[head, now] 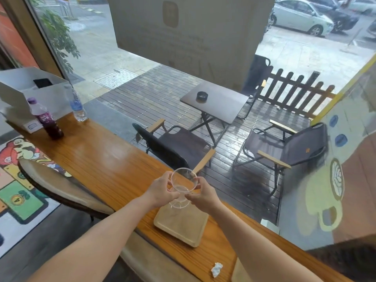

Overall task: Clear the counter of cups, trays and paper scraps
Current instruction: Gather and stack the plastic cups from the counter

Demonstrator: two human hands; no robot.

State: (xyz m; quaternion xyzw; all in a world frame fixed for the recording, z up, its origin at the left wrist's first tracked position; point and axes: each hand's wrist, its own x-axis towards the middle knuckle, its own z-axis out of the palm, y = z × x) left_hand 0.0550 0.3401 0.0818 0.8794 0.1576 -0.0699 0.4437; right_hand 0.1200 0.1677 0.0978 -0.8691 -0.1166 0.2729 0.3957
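Note:
Both my hands hold clear plastic cups above the wooden counter (97, 159). My left hand (160, 190) grips the side of the upper clear cup (184, 180), whose open mouth faces me. My right hand (203, 195) pinches it from the right. A second clear cup (179, 203) shows just beneath, seemingly nested under the first. Below the cups a pale wooden tray (183, 224) lies on the counter. A crumpled white paper scrap (216, 269) rests on the counter near my right forearm.
At the counter's far left stand a purple-drink bottle (46, 121), a clear water bottle (78, 106) and a white box (30, 94). A curved chair back (61, 188) sits left of the counter. A large window runs along the counter's far edge.

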